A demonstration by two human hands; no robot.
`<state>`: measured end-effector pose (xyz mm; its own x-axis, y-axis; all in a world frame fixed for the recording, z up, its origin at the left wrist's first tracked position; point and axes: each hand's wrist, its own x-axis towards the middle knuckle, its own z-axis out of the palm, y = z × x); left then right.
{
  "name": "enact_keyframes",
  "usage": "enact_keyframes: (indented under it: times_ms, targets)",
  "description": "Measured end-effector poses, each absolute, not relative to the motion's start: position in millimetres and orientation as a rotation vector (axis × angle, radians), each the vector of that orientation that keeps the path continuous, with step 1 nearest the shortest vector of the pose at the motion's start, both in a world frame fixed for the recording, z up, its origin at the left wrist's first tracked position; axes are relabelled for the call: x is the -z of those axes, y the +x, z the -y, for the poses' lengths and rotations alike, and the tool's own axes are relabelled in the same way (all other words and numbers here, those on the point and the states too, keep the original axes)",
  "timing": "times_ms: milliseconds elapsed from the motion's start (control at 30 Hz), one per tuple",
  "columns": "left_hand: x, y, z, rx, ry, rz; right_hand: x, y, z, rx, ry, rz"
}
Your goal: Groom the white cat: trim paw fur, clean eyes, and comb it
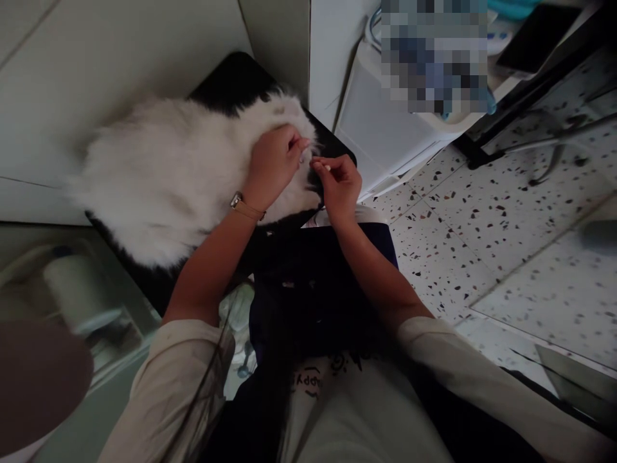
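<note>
Floor: pale terrazzo floor with dark and brown chips, at the right.
Wall: plain off-white wall, behind the seat.
Support: flat black seat with rounded corners, set at a slant.
Main item: fluffy white long-haired animal, lying across the black seat, its smaller end beneath the hands.
Left hand: bare left hand, laid over the animal's smaller end; fingertips drawn close together, whether they pinch anything cannot be told.
Right hand: bare right hand, just beside the left fingertips; thumb and fingers pinching a small white-ended piece.
Wristwear: small metal-cased watch, on the left wrist.
Clothing: cream sleeves, ending near the elbows.
Storage: white plastic drawer unit, beyond the right hand.
On storage: flat black rectangular device.
Lower left: brown rounded surface, partly visible.
</note>
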<state>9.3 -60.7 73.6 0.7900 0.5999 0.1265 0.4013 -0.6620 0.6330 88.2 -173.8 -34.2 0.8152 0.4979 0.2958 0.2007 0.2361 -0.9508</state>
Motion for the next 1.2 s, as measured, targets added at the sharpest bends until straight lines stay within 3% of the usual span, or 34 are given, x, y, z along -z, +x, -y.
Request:
enact_keyframes:
  times_ms: [333,467,700,967,1200]
  targets:
    - [-89,3,20,-0.588,2.42,-0.966,18,103,165,-0.24,-1.2,0.5]
    - [-94,2,-3,-0.408,2.535,-1.064,2,107,185,-0.265,-1.111,0.462]
    - [-100,18,0,0.224,2.659,-1.075,-26,102,215,-0.217,-1.146,0.44]
    - [-102,22,19,0.194,2.937,-0.844,-40,105,235,-0.077,-1.286,0.608]
    - [-108,13,-2,0.269,2.914,-0.72,-9,148,210,-0.017,-1.471,1.016]
